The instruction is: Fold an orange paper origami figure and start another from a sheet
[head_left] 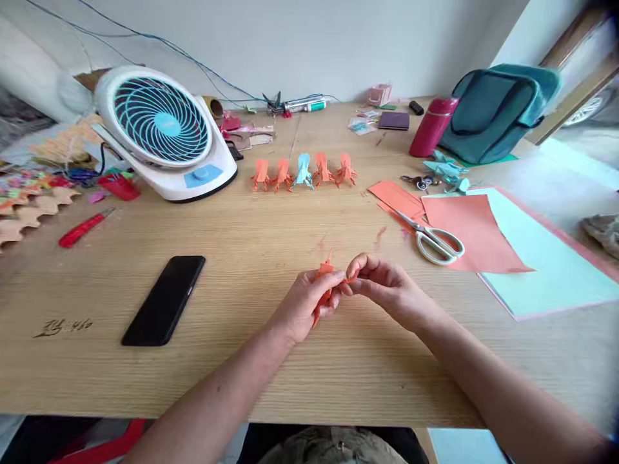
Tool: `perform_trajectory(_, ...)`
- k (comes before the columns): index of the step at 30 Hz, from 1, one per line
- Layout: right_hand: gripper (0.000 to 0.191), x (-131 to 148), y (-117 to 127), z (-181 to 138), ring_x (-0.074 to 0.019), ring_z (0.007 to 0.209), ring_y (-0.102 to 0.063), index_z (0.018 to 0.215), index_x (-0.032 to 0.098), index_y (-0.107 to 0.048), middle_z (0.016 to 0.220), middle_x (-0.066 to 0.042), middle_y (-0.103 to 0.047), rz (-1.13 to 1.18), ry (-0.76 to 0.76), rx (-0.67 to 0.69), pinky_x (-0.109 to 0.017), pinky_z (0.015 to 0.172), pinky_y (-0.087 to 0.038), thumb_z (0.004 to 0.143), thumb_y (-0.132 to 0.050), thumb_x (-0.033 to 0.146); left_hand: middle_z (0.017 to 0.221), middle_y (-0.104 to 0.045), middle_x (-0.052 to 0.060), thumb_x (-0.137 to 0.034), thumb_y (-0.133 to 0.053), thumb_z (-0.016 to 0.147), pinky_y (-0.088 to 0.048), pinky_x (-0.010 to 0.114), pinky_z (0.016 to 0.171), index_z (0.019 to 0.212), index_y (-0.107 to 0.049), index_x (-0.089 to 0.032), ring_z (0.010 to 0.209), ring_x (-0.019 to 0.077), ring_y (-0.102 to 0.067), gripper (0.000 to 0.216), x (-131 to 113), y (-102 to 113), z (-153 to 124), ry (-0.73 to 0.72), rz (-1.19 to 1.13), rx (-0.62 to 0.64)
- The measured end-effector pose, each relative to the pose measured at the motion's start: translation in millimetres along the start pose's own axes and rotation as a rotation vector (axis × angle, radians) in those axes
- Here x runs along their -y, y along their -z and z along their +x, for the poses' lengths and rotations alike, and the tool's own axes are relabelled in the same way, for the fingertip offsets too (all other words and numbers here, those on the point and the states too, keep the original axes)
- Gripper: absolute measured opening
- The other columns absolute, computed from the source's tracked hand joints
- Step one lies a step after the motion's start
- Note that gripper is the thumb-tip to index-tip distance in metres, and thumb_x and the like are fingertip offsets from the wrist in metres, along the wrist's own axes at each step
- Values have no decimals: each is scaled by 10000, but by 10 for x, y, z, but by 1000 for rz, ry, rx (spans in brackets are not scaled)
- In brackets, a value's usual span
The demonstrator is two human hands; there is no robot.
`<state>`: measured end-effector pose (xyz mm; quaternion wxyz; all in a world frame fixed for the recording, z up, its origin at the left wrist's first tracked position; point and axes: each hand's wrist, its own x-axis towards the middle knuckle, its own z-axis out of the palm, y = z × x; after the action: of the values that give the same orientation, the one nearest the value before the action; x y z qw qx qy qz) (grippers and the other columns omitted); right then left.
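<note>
Both hands, left (304, 303) and right (382, 287), pinch the orange paper figure (325, 283), apparently mid-fold, between them.

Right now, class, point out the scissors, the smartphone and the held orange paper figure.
scissors (426, 237), head view, white handle.
smartphone (164, 300), head view, middle of screen.
orange paper figure (325, 271), head view, upper part.

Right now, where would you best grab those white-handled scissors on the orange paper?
Take the white-handled metal scissors by the handle loops, coming from the near right: they lie flat on the orange paper sheet, blades pointing far-left, loops facing the right hand.
</note>
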<state>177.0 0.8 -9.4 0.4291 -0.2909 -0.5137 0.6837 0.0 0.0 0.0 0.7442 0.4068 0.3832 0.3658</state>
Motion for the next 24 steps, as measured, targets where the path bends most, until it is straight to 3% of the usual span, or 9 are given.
perform_trajectory(5, 138, 29, -19, -26, -138, 770, -594, 914, 204, -588, 822, -5, -623, -70, 46, -38, -310, 768, -472, 906, -701, 283, 588, -507, -32, -429, -671, 846, -236, 174, 413, 701, -614, -138, 456, 35, -360, 330, 46, 11, 1, -96, 127, -49)
perform_trajectory(9, 120, 20, -16, -27, -123, 722, -515, 887, 202, -584, 795, 6, -559, -212, 161, -85, -273, 667, -435, 917, -679, 268, 572, -431, -69, -382, -691, 836, -285, 182, 441, 763, -618, -155, 471, 43, -347, 249, 7, -30, -25, -205, 257, -120)
perform_trajectory(15, 45, -15, -16, -59, -128, 738, -507, 926, 208, -562, 840, -2, -536, -397, 290, -108, -288, 673, -443, 952, -590, 185, 758, -679, 2, -262, -721, 820, -471, 211, 669, 811, -698, -151, 695, 99, -580, 114, -14, -31, -40, -394, 440, -169)
perform_trajectory(20, 179, 41, -15, -80, -152, 771, -547, 928, 209, -568, 855, -21, -571, -771, 550, -143, -322, 713, -466, 888, -564, 34, 759, -721, 3, -233, -723, 833, -495, 209, 662, 814, -713, -157, 680, 110, -621, 79, -12, -18, -56, -510, 525, -167)
perform_trajectory(24, 228, 83, -23, -77, -154, 744, -561, 912, 205, -570, 823, -21, -564, -895, 682, -157, -313, 673, -469, 848, -570, -14, 814, -752, 8, -172, -703, 838, -513, 200, 701, 856, -737, -165, 737, 120, -671, 39, -33, -46, -73, -594, 579, -178)
